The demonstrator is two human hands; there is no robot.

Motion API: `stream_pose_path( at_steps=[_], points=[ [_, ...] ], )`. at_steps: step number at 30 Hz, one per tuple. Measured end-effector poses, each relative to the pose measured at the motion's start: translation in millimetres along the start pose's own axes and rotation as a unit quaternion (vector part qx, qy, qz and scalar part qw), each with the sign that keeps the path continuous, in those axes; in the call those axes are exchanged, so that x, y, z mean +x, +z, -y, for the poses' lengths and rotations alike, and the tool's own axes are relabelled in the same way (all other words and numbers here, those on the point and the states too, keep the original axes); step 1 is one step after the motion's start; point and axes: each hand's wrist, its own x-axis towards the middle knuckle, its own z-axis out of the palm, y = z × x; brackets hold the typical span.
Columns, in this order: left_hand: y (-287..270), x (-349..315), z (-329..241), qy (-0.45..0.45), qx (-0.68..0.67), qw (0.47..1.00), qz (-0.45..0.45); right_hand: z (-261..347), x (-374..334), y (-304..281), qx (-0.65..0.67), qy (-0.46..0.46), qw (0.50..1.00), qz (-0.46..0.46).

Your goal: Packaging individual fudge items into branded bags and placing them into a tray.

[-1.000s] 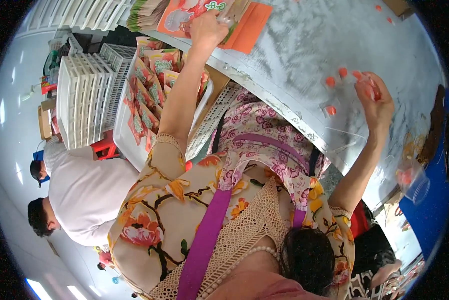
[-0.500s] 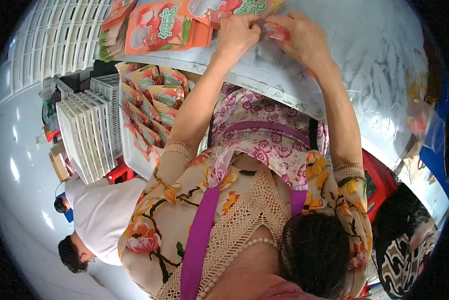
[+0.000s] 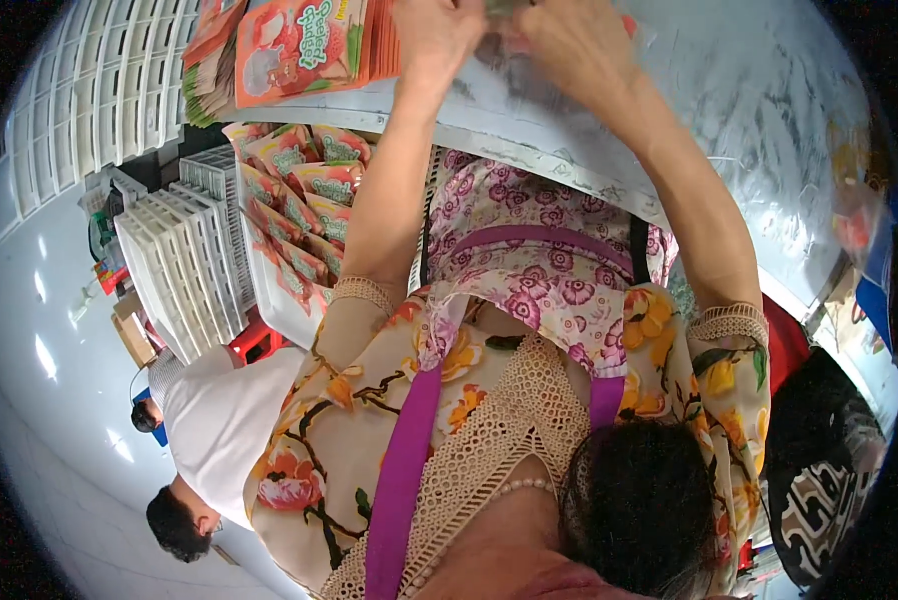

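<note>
At the top edge of the view, my left hand (image 3: 439,38) is closed, its curled fingertips partly cut off by the frame. My right hand (image 3: 576,38) is beside it, also closed and blurred by motion. A blurred reddish thing (image 3: 516,43) shows at the right fingers; its kind cannot be made out. Whatever is between my fingertips is hidden. Left of my left hand, a stack of flat orange pouches (image 3: 304,50) with a fruit print lies on the grey metal table (image 3: 739,130).
Below the table edge stands a white bin (image 3: 274,290) of filled pouches (image 3: 331,183). White plastic crates (image 3: 184,265) are stacked left of it, with more crate panels (image 3: 99,80) behind. A person in white (image 3: 224,430) is at the left. A black patterned bag-like thing (image 3: 819,490) is at the right.
Both hands have moved up toward the top edge of the view. The pouch that lay on top by my left hand is no longer in sight there. The view has shifted slightly.
</note>
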Motion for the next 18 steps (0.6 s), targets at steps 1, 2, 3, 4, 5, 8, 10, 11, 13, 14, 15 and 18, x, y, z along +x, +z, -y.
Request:
stream_pose_path(
  at_steps=[1, 2, 3, 4, 5, 8, 10, 11, 13, 14, 15, 18],
  points=[
    [-0.6, 1.5, 0.4, 0.022, 0.013, 0.999, -0.028, 11.9, 8.9, -4.3, -0.105, 0.01, 0.986, 0.128],
    [-2.0, 2.9, 0.5, 0.045, 0.025, 0.997, -0.057, 20.7, 15.0, -8.4, -0.207, 0.019, 0.945, 0.252],
    [-2.7, 6.1, -0.2, 0.069, 0.037, 0.993, -0.087, 23.5, 18.0, -12.4, -0.21, 0.018, 0.945, 0.25],
    [-4.1, 9.3, -1.2, 0.093, 0.048, 0.987, -0.118, 25.7, 21.0, -16.0, -0.2, 0.019, 0.94, 0.274],
    [-6.0, 12.3, -2.2, 0.116, 0.06, 0.98, -0.149, 26.4, 24.2, -18.1, -0.191, 0.019, 0.935, 0.297],
    [-7.1, 11.5, -8.2, 0.157, -0.036, 0.98, -0.119, -3.3, -10.8, -4.7, -0.106, 0.052, 0.981, 0.156],
    [-14.1, 11.1, -10.7, 0.169, -0.125, 0.975, -0.071, -7.2, -17.3, -13.4, -0.057, 0.089, 0.983, 0.153],
    [-14.0, 13.2, -12.6, 0.063, -0.079, 0.994, -0.053, -8.9, -20.3, -16.9, -0.007, 0.132, 0.98, 0.15],
    [-10.4, 13.6, -21.3, -0.042, -0.033, 0.998, -0.034, -13.1, -29.7, -18.3, 0.105, 0.197, 0.972, 0.073],
    [-6.3, 9.0, -27.3, 0.004, 0.002, 0.999, -0.05, -15.3, -32.6, -18.2, 0.216, 0.26, 0.941, -0.004],
    [-4.0, 5.2, -31.9, 0.049, 0.038, 0.996, -0.064, -13.4, -26.9, -19.7, 0.217, 0.26, 0.941, -0.005],
    [-2.2, 7.5, -37.5, 0.009, 0.068, 0.997, -0.037, 1.8, 10.7, -26.2, 0.291, 0.336, 0.88, -0.167]
  ],
)
